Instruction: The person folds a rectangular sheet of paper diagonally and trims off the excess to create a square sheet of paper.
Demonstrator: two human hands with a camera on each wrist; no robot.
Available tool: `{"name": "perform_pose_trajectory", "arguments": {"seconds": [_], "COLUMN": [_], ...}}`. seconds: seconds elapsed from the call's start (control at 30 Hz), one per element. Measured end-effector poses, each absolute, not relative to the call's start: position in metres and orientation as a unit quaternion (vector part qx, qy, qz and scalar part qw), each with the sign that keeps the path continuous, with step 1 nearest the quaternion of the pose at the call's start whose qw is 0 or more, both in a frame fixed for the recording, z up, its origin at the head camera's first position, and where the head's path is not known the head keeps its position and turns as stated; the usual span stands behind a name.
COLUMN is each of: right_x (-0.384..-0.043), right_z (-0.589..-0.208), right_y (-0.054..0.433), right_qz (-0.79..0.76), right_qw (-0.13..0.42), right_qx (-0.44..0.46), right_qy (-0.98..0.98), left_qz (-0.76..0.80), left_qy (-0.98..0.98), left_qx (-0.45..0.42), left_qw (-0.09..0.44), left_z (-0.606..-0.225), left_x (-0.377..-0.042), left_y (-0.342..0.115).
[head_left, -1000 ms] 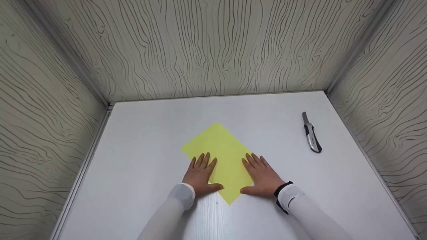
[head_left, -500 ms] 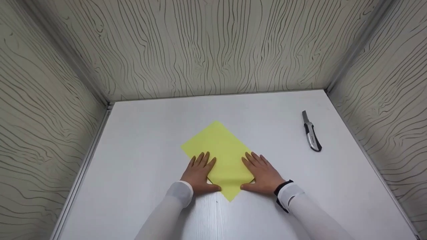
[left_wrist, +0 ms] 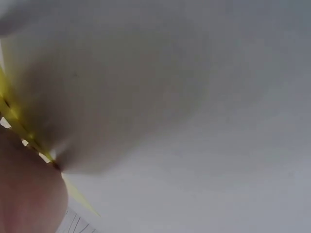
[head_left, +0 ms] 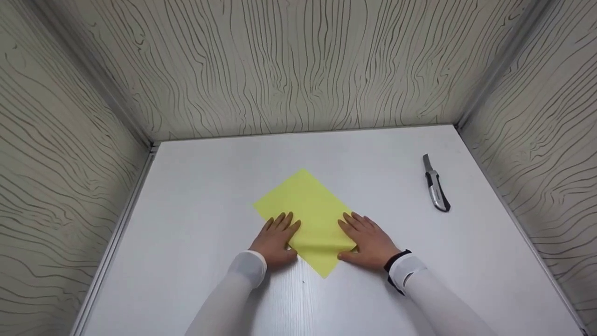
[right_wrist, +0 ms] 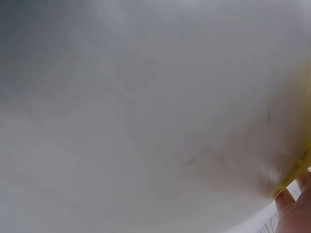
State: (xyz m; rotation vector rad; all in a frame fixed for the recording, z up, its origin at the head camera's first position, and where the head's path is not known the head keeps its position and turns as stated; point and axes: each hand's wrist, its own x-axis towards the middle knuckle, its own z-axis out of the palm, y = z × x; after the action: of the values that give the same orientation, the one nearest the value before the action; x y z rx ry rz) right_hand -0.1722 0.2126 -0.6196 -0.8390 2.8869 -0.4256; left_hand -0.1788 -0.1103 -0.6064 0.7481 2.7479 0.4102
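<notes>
A yellow sheet of paper [head_left: 308, 196] lies diagonally on the white table, one corner pointing toward the person. My left hand [head_left: 274, 240] rests on its left edge with fingers spread, the thumb at the lower left edge. On the right edge, my right hand [head_left: 371, 242] lies with extended fingers, its thumb beside the lower right edge. Between the thumbs the sheet bulges in a soft band. Both wrist views catch only part of each hand, with the paper edge [left_wrist: 19, 124] at the left side of the left one and the paper [right_wrist: 295, 172] at the right side of the other.
A utility knife [head_left: 436, 186] with a silver and black handle lies at the table's right, blade end away from the person. Wood-patterned panels [head_left: 298, 65] enclose the white table [head_left: 200, 196] at the back and both sides.
The sheet's near part has risen from flat into a bulge, and its near corner has shifted slightly away from the person. My left thumb has drawn back leftward; the right thumb moved slightly upward.
</notes>
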Motion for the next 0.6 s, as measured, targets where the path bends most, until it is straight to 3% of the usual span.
{"name": "perform_pose_trajectory", "arguments": {"seconds": [0.37,0.6], "right_x": [-0.174,-0.177], "right_z": [-0.613,-0.614], "right_y": [0.214,0.215], "right_qz": [-0.166,-0.158], "right_qw": [0.060,0.076], "right_qx": [-0.267,-0.265], "right_qy": [0.947,0.948], "left_qz": [0.188,0.214], "left_qy": [0.940,0.942], "left_qx": [0.264,0.251], "left_qw": [0.110,0.066], "left_z": [-0.615,-0.620], "left_x": [-0.185,-0.187], "left_y": [-0.117,-0.114]}}
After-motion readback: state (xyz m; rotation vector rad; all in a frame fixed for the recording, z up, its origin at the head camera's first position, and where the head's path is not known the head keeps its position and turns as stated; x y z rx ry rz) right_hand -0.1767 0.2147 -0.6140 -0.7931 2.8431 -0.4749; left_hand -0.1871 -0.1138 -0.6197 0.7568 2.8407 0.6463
